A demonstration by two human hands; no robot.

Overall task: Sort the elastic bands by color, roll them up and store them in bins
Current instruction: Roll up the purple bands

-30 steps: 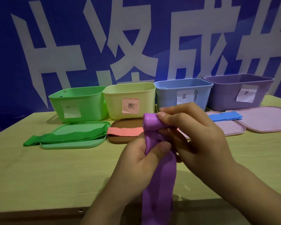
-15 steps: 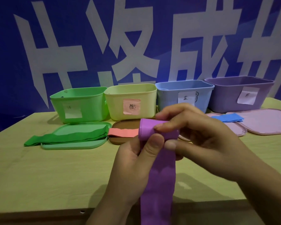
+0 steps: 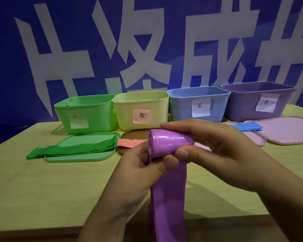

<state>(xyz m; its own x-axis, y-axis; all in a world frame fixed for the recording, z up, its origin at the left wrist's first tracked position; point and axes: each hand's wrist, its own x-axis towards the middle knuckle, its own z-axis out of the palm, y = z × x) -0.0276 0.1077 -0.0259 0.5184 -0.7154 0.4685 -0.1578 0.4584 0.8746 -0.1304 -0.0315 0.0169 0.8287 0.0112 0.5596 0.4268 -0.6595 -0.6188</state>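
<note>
Purple band (image 3: 168,194) is up in the air over the near edge of the worktop (image 3: 42,186), top end wound into a fat roll, the loose tail hanging straight down out of frame. I've got both hands on it: left hand (image 3: 138,173) curls around the left end with the thumb pressed just under the roll, right hand (image 3: 217,151) pinches the roll from the right, fingers over the top and thumb underneath. Behind them, four bins in a row: green bin (image 3: 87,113), yellow bin (image 3: 142,109), blue bin (image 3: 198,103), purple bin (image 3: 259,100), each with a paper label. Green bands (image 3: 73,149) lie on a green lid (image 3: 77,157), a pink band (image 3: 129,143) on a brown lid (image 3: 135,134), a blue band (image 3: 247,127) on a pale pink lid (image 3: 255,140).
</note>
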